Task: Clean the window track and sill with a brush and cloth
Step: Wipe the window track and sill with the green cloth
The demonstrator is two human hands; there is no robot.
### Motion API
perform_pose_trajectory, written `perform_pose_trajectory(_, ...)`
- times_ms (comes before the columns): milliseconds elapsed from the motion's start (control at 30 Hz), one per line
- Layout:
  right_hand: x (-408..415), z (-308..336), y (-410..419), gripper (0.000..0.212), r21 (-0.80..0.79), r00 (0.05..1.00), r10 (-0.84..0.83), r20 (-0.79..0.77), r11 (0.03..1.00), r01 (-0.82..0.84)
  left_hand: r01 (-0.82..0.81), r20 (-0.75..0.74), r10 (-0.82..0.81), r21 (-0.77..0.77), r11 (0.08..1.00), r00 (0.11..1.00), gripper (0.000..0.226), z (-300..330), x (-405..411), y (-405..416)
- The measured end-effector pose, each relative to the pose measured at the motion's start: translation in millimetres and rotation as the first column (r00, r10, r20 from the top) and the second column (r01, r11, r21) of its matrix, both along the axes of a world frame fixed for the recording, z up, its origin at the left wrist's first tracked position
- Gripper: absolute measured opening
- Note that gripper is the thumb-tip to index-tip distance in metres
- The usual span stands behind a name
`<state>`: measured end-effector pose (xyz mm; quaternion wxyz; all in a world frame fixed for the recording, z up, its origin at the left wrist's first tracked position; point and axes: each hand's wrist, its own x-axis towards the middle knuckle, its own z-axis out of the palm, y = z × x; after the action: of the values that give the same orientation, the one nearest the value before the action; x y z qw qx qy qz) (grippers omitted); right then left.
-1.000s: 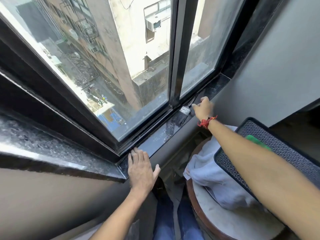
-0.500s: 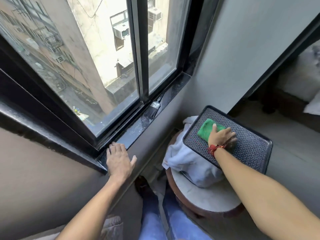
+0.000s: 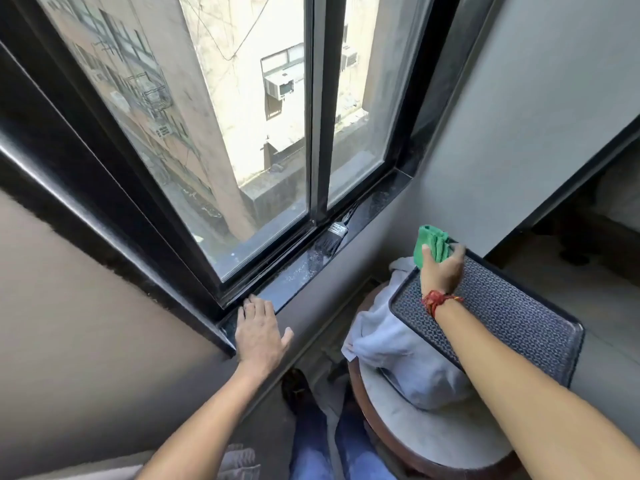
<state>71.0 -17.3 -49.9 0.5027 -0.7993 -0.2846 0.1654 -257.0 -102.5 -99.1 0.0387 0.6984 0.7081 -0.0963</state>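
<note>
A dark polished stone sill (image 3: 375,199) runs under a black-framed sliding window, with the window track (image 3: 277,256) along its inner edge. A black-bristled brush (image 3: 331,237) lies on the sill near the frame's middle post, with no hand on it. My left hand (image 3: 259,332) rests flat, fingers apart, on the sill's near end. My right hand (image 3: 440,271), with a red thread on its wrist, grips a folded green cloth (image 3: 433,245) lifted just above the tray's far corner.
A dark patterned tray (image 3: 519,320) sits on a round stool (image 3: 429,441), over a crumpled pale cloth (image 3: 391,341). My legs in blue jeans (image 3: 311,441) are between the stool and the wall. A grey wall (image 3: 519,109) stands to the right of the window.
My right hand left the brush lying on the sill, went to the tray, took the green cloth and has lifted it off. My left hand stayed on the sill.
</note>
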Motion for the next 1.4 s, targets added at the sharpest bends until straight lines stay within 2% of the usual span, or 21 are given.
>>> perform_pose_trajectory(67,-27,6,20,0.03,0.019,0.957,0.234,0.171,0.97,-0.241,0.006,0.011,-0.006,0.009,1.0,1.0,0.079,-3,-4,0)
perform_pose_trajectory(100,-41,8,29,0.029,-0.02,0.897,0.347,0.274,0.935,-0.355,0.013,0.018,-0.013,0.014,1.0,1.0,0.079,-4,-5,0)
perform_pose_trajectory(200,-90,7,54,0.04,-0.208,0.584,0.617,0.528,0.761,-0.615,0.017,0.031,-0.017,0.008,1.0,0.999,0.078,-10,-8,0)
perform_pose_trajectory(267,-122,2,65,0.048,-0.316,0.392,0.704,0.592,0.65,-0.691,0.015,0.033,-0.015,0.014,1.0,0.999,0.078,-13,-8,1)
perform_pose_trajectory(367,-160,-10,74,0.041,-0.382,0.259,0.727,0.636,0.588,-0.713,0.005,0.047,-0.006,0.023,1.0,0.999,0.077,-19,-9,2)
perform_pose_trajectory(500,-180,-24,80,0.032,-0.45,0.22,0.755,0.618,0.569,-0.688,0.008,0.056,-0.01,0.029,1.0,0.998,0.076,-22,-5,7)
perform_pose_trajectory(600,-172,-15,89,0.024,-0.432,0.315,0.748,0.584,0.615,-0.66,0.028,0.069,-0.031,0.045,0.999,0.997,0.077,-15,5,15)
perform_pose_trajectory(667,-171,-10,88,0.023,-0.441,0.334,0.754,0.565,0.619,-0.65,0.036,0.073,-0.04,0.057,0.998,0.997,0.077,-13,8,15)
perform_pose_trajectory(700,-172,-8,85,0.022,-0.446,0.323,0.762,0.561,0.607,-0.658,0.037,0.071,-0.041,0.068,0.997,0.997,0.076,-14,9,15)
perform_pose_trajectory(767,-213,-7,67,0.019,-0.489,0.234,0.799,0.554,0.54,-0.685,-0.016,0.094,0.011,0.051,0.999,0.996,0.075,-21,-19,0)
perform_pose_trajectory(867,-222,-12,52,0.02,-0.504,0.207,0.809,0.55,0.519,-0.691,0.024,0.083,-0.028,0.053,0.998,0.996,0.076,-25,-19,-1)
perform_pose_trajectory(1067,-214,-19,45,0.038,-0.554,0.155,0.836,0.527,0.476,-0.683,0.045,0.07,-0.046,0.025,0.999,0.996,0.079,-29,-14,2)
perform_pose_trajectory(1233,-199,-10,63,0.037,-0.596,0.009,0.803,0.595,0.449,-0.666,0.067,0.057,-0.069,0.033,0.997,0.996,0.079,-30,-20,2)
perform_pose_trajectory(1333,-181,-2,80,0.035,-0.614,0.035,0.804,0.593,0.481,-0.626,0.075,0.063,-0.077,0.036,0.997,0.995,0.077,-32,-20,2)
perform_pose_trajectory(1400,-173,1,87,0.034,-0.641,0.011,0.823,0.568,0.451,-0.622,0.075,0.056,-0.077,0.036,0.997,0.995,0.076,-31,-19,3)
